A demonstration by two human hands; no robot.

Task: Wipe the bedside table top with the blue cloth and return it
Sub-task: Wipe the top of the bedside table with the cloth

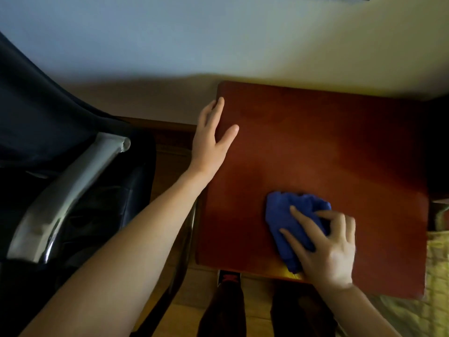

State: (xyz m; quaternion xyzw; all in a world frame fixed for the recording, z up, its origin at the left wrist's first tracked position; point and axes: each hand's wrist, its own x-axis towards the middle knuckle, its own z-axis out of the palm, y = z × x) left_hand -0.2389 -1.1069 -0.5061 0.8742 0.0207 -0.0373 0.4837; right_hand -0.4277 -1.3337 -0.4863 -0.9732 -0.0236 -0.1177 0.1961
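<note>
- Cutting across the far right, the frame edge hides part of the bedside table top (328, 142); its right rim fades into deep shadow, and what lies past it cannot be made out.
- Below the near right corner a yellowish quilted fabric (437, 276) shows only in part — too dim and cropped to tell what it belongs to.
- A dark chair (60, 132) with a silvery armrest (70, 190) fills the left side, mostly black and hard to read.
- Under the table's near edge, dark trouser legs and one shoe (228, 278) with a red mark stand on the wooden floor (194, 300); the other foot is lost in shadow.
- The blue cloth (286, 220) lies bunched on the near part of the table top, right of centre; its near end is hidden under the palm.
- The right hand (325, 246) presses down on the cloth, fingers spread and bent over it — two fingers flat on the fabric, the others curled at its right edge. Whether it pinches the cloth or only pushes on it cannot be told.
- The left hand (211, 139) is open and flat, holding nothing, laid along the table's left edge with the thumb resting on the top and the fingers down the side.
</note>
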